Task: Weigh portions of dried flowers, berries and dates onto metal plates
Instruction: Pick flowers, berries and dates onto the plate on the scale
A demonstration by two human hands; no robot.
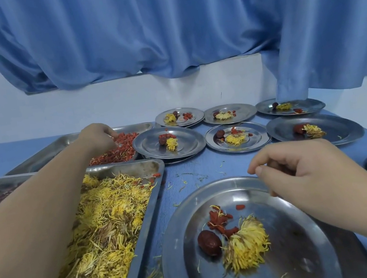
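My left hand [99,137] reaches to the far left, into the berry tray [60,144]. Its fingers curl down among the red berries [120,147], and I cannot tell whether they have pinched any. My right hand [300,169] hovers over the far rim of the near plate [288,253], fingers loosely curled, thumb close to the forefinger. I see nothing between them.

That plate holds one date [209,243], a small heap of berries [220,221] and a flower [246,245] touching them. From my left hand the plate lies nearer and to the right, across the corner of the flower tray [150,164]. I judge any pinch of berries must travel that diagonal. The right hand is closer to the plate, but the left is the one at the berries.
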